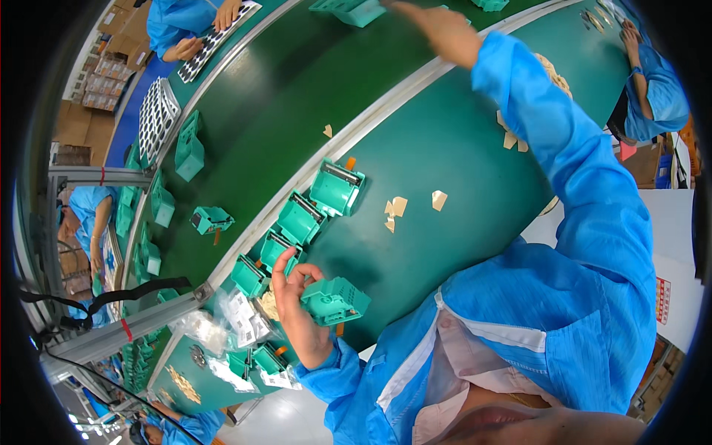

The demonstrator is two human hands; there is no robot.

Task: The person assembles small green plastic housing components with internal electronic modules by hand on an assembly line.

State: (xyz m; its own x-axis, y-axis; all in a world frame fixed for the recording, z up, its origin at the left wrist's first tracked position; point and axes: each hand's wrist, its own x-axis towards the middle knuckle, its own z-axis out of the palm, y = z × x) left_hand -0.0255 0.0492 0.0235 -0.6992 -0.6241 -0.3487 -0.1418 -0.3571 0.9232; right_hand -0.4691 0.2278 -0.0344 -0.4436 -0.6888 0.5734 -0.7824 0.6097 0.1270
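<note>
Head view: left grip (302,324) clamped on green casing (337,300), right grip (443,33) unclear; nearby boxes (333,194) carry dark bars (343,173).

- White sheets (158,119) with black ovals, lying at upper left
- Blue-sleeved co-worker (169,26) just beyond, both hands at another such sheet (211,55)
- Cardboard boxes (113,21), stacked at far left
- Metal bar (89,350) with red band (127,330), near a black strap (126,294)
- Clear plastic bags (204,331), crumpled near the bar's end

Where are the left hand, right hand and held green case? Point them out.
Left hand (296,311), head view, the hand's middle.
Right hand (443,33), head view, the hand's middle.
Green case (335,300), head view, its broad side.
</note>
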